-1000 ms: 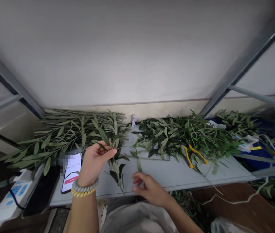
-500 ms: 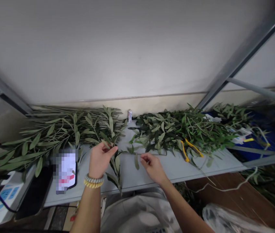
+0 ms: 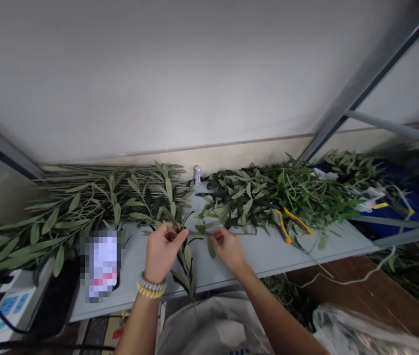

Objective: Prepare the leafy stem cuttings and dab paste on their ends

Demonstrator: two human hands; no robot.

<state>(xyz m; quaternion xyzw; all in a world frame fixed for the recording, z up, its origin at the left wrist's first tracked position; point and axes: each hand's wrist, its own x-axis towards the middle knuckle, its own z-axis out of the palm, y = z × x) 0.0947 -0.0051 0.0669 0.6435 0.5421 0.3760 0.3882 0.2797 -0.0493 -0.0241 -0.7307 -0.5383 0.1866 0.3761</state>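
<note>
My left hand [image 3: 163, 249], with coiled bands at the wrist, is closed in a pinch on a leafy sprig [image 3: 187, 259] with long narrow green leaves. The sprig's lower end hangs past the front edge of the grey shelf [image 3: 246, 266]. To the right, my right hand [image 3: 228, 250] has thumb and fingers pinched together at a thin stem that runs across from the left hand. One leaf [image 3: 211, 247] hangs down beside the right fingertips. The exact grip point is partly hidden by the fingers.
Cut leafy stems [image 3: 94, 192] pile at the back left, and more greenery [image 3: 254, 195] at the back right. Yellow-handled pliers [image 3: 291, 224] lie right of my hands. A lit phone [image 3: 102, 266], a power strip [image 3: 13, 305] and a small tube [image 3: 197, 175] are also there.
My left hand has shifted right and slightly down with the sprig, closing the gap to my right hand. The right hand has barely moved and stays pinched.
</note>
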